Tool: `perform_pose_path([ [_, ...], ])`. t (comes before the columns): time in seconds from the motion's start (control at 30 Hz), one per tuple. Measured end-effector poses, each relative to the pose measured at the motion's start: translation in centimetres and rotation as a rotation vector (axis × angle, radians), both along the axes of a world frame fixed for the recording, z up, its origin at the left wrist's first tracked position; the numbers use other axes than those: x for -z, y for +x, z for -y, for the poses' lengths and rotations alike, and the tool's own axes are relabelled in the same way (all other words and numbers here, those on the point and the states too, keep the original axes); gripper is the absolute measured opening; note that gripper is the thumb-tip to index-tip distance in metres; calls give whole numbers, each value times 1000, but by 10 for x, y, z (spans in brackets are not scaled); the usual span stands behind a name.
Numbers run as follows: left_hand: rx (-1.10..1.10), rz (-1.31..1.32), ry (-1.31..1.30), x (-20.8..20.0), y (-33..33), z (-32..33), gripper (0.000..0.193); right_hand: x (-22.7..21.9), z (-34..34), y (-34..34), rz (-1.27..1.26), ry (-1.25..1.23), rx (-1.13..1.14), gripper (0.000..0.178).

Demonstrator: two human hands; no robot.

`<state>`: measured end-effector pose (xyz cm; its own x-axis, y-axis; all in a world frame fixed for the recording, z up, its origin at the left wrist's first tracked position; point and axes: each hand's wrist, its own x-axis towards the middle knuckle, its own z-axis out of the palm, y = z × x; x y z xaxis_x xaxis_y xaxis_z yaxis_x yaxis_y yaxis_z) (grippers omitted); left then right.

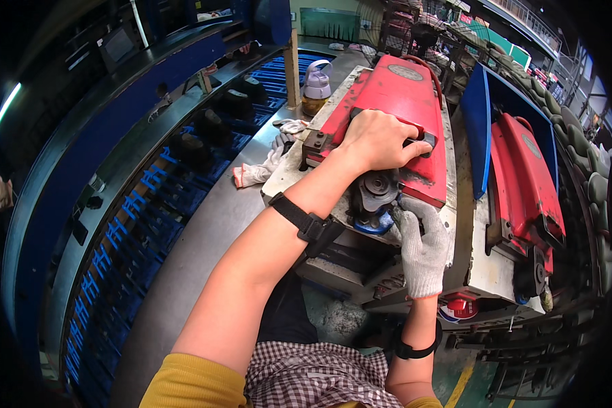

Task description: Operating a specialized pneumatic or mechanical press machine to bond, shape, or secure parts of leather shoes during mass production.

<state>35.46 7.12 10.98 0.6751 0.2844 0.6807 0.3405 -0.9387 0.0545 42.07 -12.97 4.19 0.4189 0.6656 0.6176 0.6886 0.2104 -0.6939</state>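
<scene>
My bare left hand (pixel 377 141) is closed over the black handle (pixel 425 144) on top of a red machine cover (pixel 404 95), with its fingers curled down. Just below it, a dark round clamp part (pixel 377 189) juts from the machine's front. A blue and black piece (pixel 377 221) sits under that part. My right hand (pixel 423 245), in a white knit glove, is beside the clamp part at the cover's front corner. Its fingers are bent, and its fingertips are partly hidden against the dark parts, so what they grip cannot be made out.
A second red machine (pixel 527 177) with a blue guard (pixel 479 129) stands at right. White gloves (pixel 255 170) and a lilac-lidded bottle (pixel 316 88) rest to the left. Beyond runs a blue conveyor (pixel 139 197) carrying dark objects. Racks of grey-green pieces (pixel 578 139) line the far right.
</scene>
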Motion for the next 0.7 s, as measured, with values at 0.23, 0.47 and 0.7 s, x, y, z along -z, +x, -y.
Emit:
perform_pose_path([
  [0.23, -12, 9, 9, 1, 0, 0, 49, 1, 0, 0, 12, 3, 0, 17],
  [0.47, -5, 9, -8, 1, 0, 0, 49, 0, 1, -1, -41, -9, -12, 16],
  [0.7, 7, 16, -15, 0, 0, 1, 48, 1, 1, 1, 10, -4, 0, 16],
])
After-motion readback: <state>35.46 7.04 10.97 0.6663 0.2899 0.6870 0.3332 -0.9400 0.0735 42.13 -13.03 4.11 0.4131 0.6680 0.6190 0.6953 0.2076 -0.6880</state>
